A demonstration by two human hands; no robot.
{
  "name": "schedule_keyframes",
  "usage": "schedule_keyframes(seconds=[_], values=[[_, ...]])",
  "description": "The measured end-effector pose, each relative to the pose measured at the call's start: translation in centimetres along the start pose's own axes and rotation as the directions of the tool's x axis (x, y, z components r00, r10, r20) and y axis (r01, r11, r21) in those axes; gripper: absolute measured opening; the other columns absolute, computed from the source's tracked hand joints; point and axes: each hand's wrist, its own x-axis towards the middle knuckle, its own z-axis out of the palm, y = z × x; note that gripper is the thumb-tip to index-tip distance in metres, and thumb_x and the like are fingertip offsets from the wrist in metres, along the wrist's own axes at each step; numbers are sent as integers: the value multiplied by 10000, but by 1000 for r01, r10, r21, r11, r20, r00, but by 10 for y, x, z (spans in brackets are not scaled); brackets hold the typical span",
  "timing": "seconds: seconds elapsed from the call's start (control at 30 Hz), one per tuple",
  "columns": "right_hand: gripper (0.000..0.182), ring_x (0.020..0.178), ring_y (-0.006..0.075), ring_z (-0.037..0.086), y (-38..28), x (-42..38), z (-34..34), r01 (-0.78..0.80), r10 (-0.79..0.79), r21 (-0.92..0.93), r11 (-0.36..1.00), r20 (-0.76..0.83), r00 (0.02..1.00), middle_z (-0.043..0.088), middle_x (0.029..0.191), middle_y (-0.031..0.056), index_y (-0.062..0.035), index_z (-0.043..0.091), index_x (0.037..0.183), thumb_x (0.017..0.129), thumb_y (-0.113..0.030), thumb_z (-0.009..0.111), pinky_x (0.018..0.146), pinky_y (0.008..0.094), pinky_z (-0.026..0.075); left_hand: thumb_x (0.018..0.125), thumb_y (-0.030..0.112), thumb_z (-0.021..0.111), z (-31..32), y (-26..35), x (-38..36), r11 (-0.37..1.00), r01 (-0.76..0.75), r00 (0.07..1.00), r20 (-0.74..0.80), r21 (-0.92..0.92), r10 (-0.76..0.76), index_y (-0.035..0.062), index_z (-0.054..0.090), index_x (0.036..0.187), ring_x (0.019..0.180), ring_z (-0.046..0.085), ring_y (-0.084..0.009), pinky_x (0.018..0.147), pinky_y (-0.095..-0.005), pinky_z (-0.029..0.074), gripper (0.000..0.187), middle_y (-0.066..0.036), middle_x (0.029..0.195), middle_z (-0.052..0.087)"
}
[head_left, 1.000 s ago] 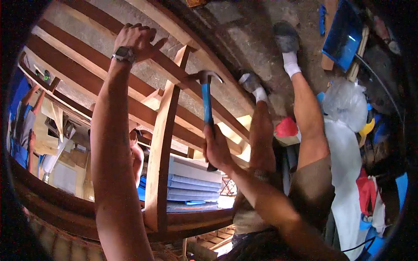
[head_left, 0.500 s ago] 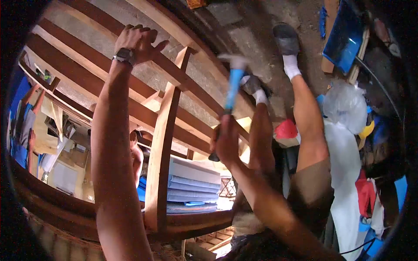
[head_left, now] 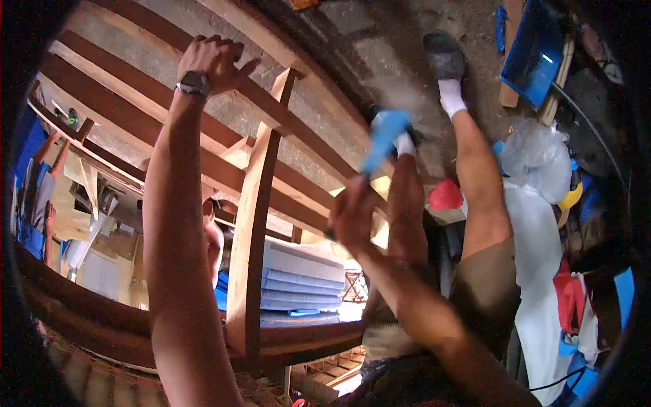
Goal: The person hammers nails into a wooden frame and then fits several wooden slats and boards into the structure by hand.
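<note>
My left hand (head_left: pixel 209 64), with a watch on its wrist, is at the upper left with its fingers bent over a wooden slat (head_left: pixel 264 102) of a large frame and its thumb sticking out. My right hand (head_left: pixel 354 216) is wrapped round the dark grip of a hammer. The blue shaft of the hammer (head_left: pixel 385 144) is smeared by motion, and its head cannot be made out. It overlaps one foot in this view, close to the frame's long outer rail (head_left: pixel 305 68). An upright wooden post (head_left: pixel 252 237) crosses the slats between my arms.
A blue dustpan (head_left: pixel 536 57) lies at the upper right. Near my legs are a clear plastic bag (head_left: pixel 536 152), a red object (head_left: pixel 445 195) and white sheeting (head_left: pixel 539 251). Folded blue fabric (head_left: pixel 302 292) is stacked beyond the frame. Another person (head_left: pixel 41 190) is at the far left.
The hammer has swung to the right and lower in the view, its blue shaft now tilted more. My left hand stays on the slat.
</note>
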Motion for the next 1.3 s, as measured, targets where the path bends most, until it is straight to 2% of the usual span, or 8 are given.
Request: schedule_keyframes(seconds=[0.1,0.3,0.43,0.67,0.73,0.9,1.1,1.3], values=[[423,505,90,454,12,12,-7,-380,476,-316,869,327,817,468,575,18,-70,485,968,977,-441,284,377,290,328,801,508,561,12,-6,0,993,-111,980,-164,42,117,116,644,736,782,624,-254,779,-408,476,406,-67,759,653],[369,398,95,435,-13,9,-9,-63,62,164,985,15,998,433,527,-5,-72,452,887,967,-419,355,357,263,335,789,509,578,0,0,-7,997,-74,991,-111,-8,73,108,610,701,767,617,-251,758,-406,468,411,-56,717,634],[441,389,90,411,-32,47,-28,-192,388,-423,886,446,807,435,527,-12,-64,499,972,921,-496,425,374,215,342,787,510,581,-2,-2,3,997,-62,997,-46,-42,61,109,620,735,779,613,-248,775,-405,459,406,-64,721,638],[366,365,110,391,19,29,-19,-434,334,237,869,365,869,422,529,-15,-76,480,904,955,-425,381,319,277,315,779,516,586,5,-4,3,998,-42,996,-79,-56,37,108,635,763,800,612,-250,803,-402,446,411,-58,751,653],[403,386,102,411,-36,27,-32,-222,368,-374,900,384,846,435,544,-8,-59,498,896,958,-436,372,317,276,323,780,527,580,6,-5,1,995,-48,996,-80,-86,42,113,644,780,815,613,-251,811,-400,444,419,-57,765,657],[350,403,67,409,-27,25,-18,-205,195,38,978,171,966,405,533,-25,-87,434,836,953,-416,412,338,246,298,794,545,544,6,-7,-1,999,-6,1000,-22,-45,5,137,677,901,911,598,-226,883,-389,406,442,-51,890,663],[359,394,112,388,-82,62,-63,-334,551,-527,781,332,766,458,606,12,-120,503,942,901,-477,486,368,266,344,791,380,568,7,8,0,962,168,979,78,213,-188,219,626,1092,1205,432,-209,1029,-477,257,346,-16,1194,573],[369,368,79,354,-167,116,-185,-66,224,-704,707,135,965,397,539,-20,-126,488,942,926,-489,423,330,249,302,778,365,556,-35,202,54,434,416,809,106,-799,-579,122,615,1065,1032,550,-310,904,-479,371,381,-120,1066,620]])
